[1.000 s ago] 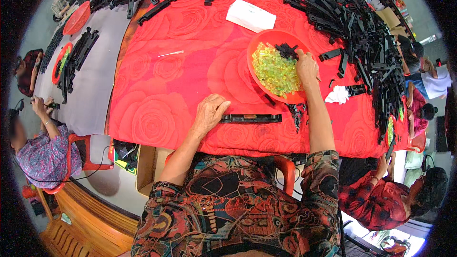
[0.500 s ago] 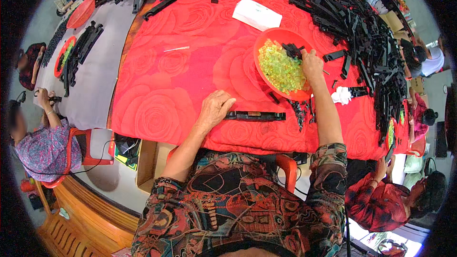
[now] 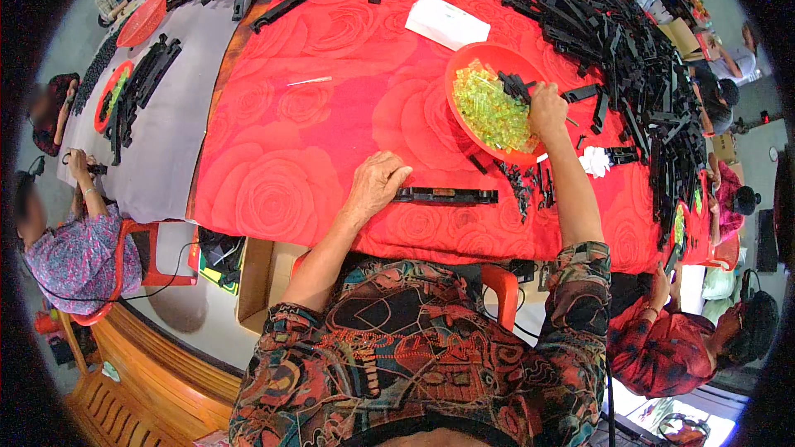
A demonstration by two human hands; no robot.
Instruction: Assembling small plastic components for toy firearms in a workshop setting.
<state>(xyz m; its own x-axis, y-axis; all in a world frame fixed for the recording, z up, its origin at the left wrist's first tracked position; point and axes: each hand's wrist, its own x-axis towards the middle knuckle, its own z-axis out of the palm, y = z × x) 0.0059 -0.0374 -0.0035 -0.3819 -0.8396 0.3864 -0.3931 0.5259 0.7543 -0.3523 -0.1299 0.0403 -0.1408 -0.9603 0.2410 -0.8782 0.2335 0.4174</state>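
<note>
A red bowl (image 3: 465,131) full of small translucent yellow-green pieces (image 3: 493,108) sits on the red cloth, right of centre. Small black pieces (image 3: 515,87) lie in it by its right side. My right hand (image 3: 547,111) is closed on the bowl's right rim, with its fingertips partly hidden. Nearer to me, a long black plastic part (image 3: 447,196) lies flat, a brownish strip along its middle. My left hand (image 3: 378,183) rests at the part's left end with fingers bent under. Whether those fingers grip the part is hidden.
Heaped black plastic parts (image 3: 617,41) line the far and right sides. White paper (image 3: 447,23) lies behind the bowl, crumpled white tissue (image 3: 595,161) to its right. Small black pieces (image 3: 517,190) lie loose in front. A thin pointed stick (image 3: 310,81) lies left. Other people sit at both sides.
The bowl has shifted slightly away and to the right, tilting a little with my right hand at its rim. My left hand and the long black part stay together as before.
</note>
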